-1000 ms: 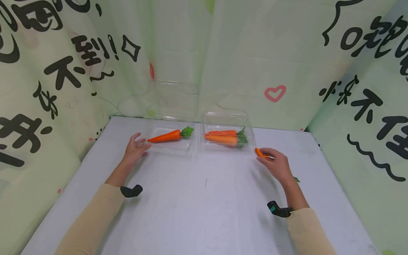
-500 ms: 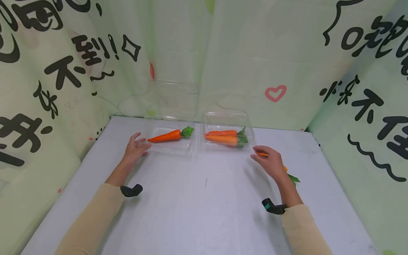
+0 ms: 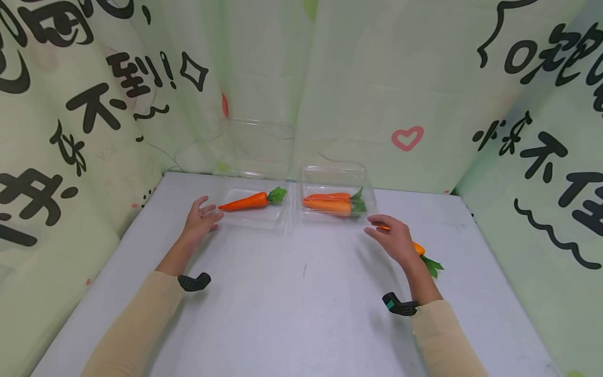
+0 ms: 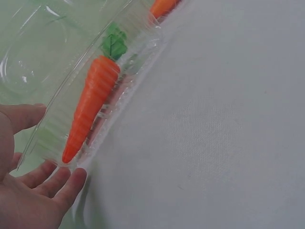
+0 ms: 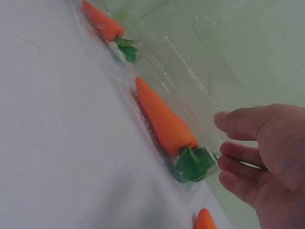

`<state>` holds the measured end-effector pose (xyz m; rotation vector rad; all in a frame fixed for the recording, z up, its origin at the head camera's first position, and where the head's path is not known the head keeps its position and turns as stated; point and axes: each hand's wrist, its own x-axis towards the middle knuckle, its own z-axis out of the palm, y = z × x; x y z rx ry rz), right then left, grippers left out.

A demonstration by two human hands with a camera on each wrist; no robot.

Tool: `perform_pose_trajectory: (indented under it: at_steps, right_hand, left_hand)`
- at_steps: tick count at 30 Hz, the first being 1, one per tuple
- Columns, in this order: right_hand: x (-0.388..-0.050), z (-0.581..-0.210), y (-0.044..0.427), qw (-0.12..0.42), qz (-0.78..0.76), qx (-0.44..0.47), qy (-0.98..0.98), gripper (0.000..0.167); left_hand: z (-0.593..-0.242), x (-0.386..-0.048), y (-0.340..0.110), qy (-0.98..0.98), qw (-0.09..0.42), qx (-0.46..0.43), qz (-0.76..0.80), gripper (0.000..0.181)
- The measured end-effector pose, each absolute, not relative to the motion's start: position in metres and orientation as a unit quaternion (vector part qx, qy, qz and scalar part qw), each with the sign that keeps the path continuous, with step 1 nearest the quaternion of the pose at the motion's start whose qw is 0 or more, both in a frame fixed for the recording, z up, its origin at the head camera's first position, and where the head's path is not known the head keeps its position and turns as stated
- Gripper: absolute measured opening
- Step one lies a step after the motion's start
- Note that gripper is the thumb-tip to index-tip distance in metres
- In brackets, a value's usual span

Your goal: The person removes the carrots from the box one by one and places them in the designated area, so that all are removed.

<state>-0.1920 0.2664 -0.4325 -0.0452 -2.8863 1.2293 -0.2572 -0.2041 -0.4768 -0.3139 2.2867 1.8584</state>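
An orange carrot with green leaves (image 3: 247,201) lies in the left clear plastic box (image 3: 254,222); its lid stands raised behind. My left hand (image 3: 200,222) is at that box's left end, thumb and fingers spread around its edge in the left wrist view. The right clear box (image 3: 330,175) holds carrots (image 3: 328,203), seen through the plastic. My right hand (image 3: 395,238) is near that box's front right corner, fingers extended and apart, holding nothing. Another carrot (image 3: 418,248) lies on the table, partly hidden beneath my right hand and forearm.
The white table (image 3: 282,314) reaches to a pale green curtain (image 3: 348,104) with black writing at the back and both sides. The left box's raised lid (image 3: 259,149) stands close to the curtain.
My right hand has moved left, away from the carrot on the table, toward the right box; more of that carrot shows. My left hand has stayed in place.
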Motion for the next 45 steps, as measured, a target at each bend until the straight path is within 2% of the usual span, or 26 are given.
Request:
perform_pose_trajectory:
  at_steps: [36, 45]
  right_hand:
    - [-0.205, -0.422, 0.238, -0.042, 0.398, 0.012, -0.916, 0.044]
    - [-0.210, -0.418, 0.224, -0.036, 0.400, 0.042, -0.915, 0.039]
  left_hand:
    - [-0.477, -0.268, -0.214, 0.773, 0.117, -0.108, 0.614, 0.089]
    - [-0.477, -0.269, -0.219, 0.764, 0.121, -0.086, 0.627, 0.091]
